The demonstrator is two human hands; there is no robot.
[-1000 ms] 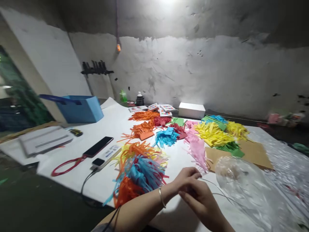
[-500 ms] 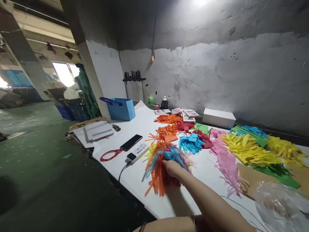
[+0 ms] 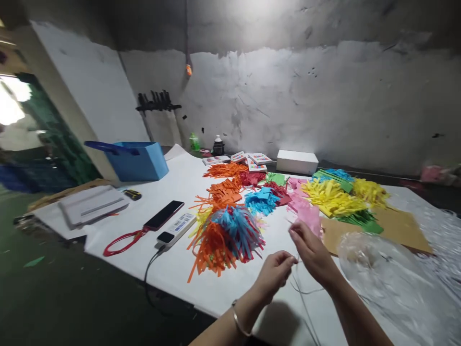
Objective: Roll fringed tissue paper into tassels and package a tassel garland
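My left hand (image 3: 275,275) is closed in a pinch on a thin pale string (image 3: 305,307), which trails down over the table's near side. Close by on the right, my right hand (image 3: 312,252) also has its fingertips pressed together on the string; a short end seems to stick out above them. Left of both hands, a bunch of fringed tissue paper (image 3: 237,230) in orange, blue and red rests on the white tabletop, touched by neither hand. Just beyond my right hand lies pink fringed paper (image 3: 306,216).
Yellow fringed paper (image 3: 333,197), blue fringed paper (image 3: 261,201) and brown cardboard (image 3: 399,228) lie farther back. A clear plastic bag (image 3: 392,278) is at the right. On the left are a phone (image 3: 163,215), a white power bank (image 3: 176,230), a cutter (image 3: 132,194) and a blue bag (image 3: 139,161).
The hand that gripped the tissue bunch has let it go onto the table. Both hands are now farther right with the string between them. The view has turned right.
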